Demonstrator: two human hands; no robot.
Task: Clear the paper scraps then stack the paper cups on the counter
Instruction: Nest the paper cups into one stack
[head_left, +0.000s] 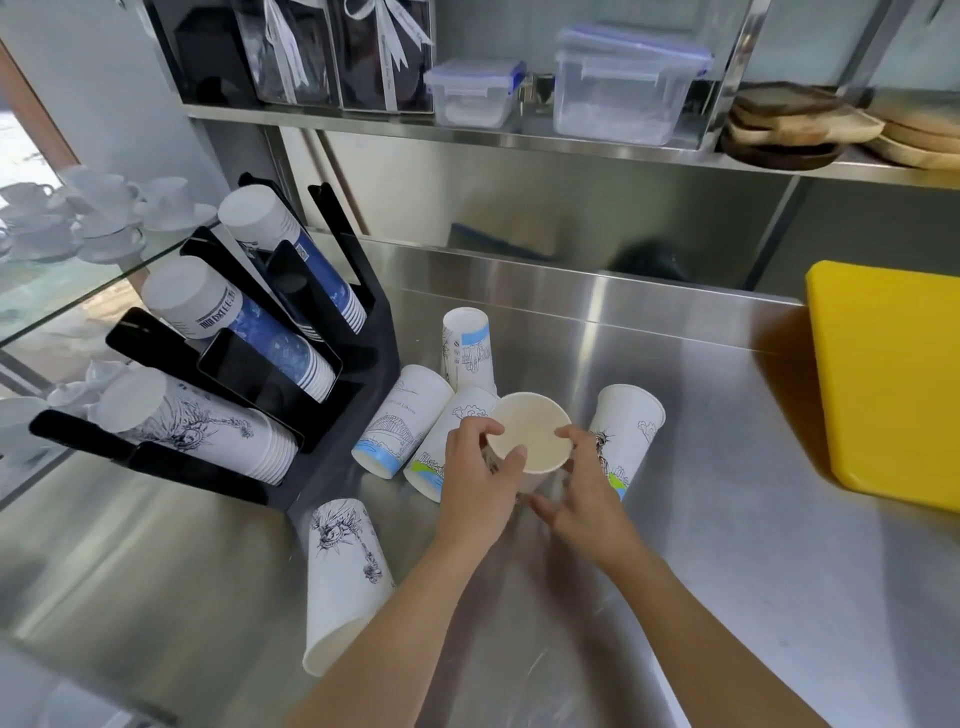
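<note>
An upright white paper cup (530, 434) stands on the steel counter (727, 545), mouth up. My left hand (478, 478) grips its left side near the rim, and my right hand (582, 483) holds its right side. Several printed paper cups surround it: one upside down behind (467, 345), two lying to its left (402, 421) (441, 447), one leaning at its right (626, 431), and one lying near the front edge (343, 577). No paper scraps show in view.
A black cup dispenser rack (332, 415) with three sleeves of stacked cups stands at the left. A yellow cutting board (888, 379) lies at the right. Above, a steel shelf (467, 132) carries plastic containers and wooden plates. A glass shelf with white crockery is far left.
</note>
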